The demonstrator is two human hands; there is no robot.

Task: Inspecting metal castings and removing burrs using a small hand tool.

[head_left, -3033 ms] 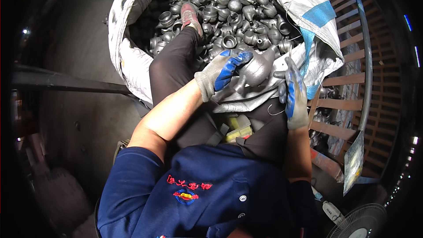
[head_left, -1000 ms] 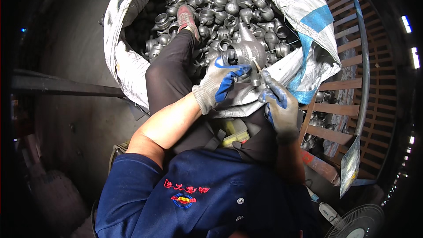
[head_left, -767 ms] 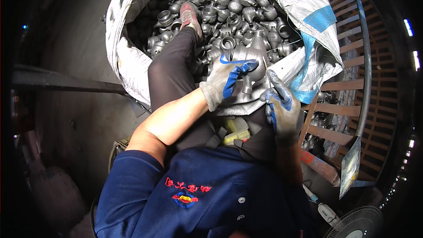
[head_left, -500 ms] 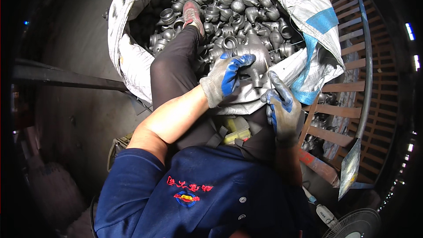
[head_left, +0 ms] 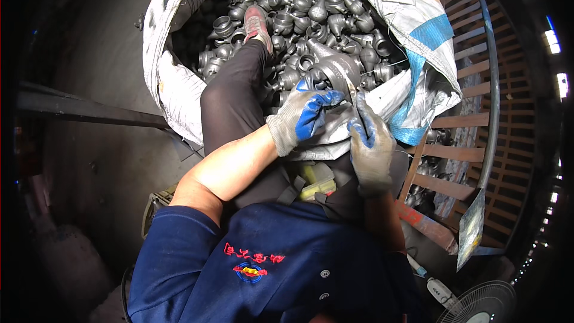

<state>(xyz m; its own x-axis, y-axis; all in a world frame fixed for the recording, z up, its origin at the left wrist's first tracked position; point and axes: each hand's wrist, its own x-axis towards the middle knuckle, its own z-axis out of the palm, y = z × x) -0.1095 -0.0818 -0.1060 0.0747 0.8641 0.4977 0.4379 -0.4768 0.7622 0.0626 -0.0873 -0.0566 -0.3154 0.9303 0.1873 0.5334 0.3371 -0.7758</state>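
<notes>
My left hand (head_left: 306, 113), in a grey glove with a blue palm, is closed on a hollow grey fitting (head_left: 336, 70) with a round body and a tapering neck. The fitting is tilted, its neck pointing away and to the left. In my gloved right hand (head_left: 372, 152) is a slim blade-like tool (head_left: 351, 88), fingers wrapped along it. Its narrow tip meets the near right side of the fitting. The glove hides most of the tool's grip, and the exact kind does not show.
A large white woven bag (head_left: 179, 93) with blue straps holds many similar grey fittings (head_left: 287, 24). My shoe (head_left: 257, 24) rests among them. A slatted rack (head_left: 460, 121) stands at the right, a fan (head_left: 487, 302) at lower right. A yellow box (head_left: 317, 180) lies near my lap.
The fitting has turned in my left hand, its neck now leaning left. My right hand has moved up and left, bringing the slim tool against the fitting. The view has shifted slightly.
</notes>
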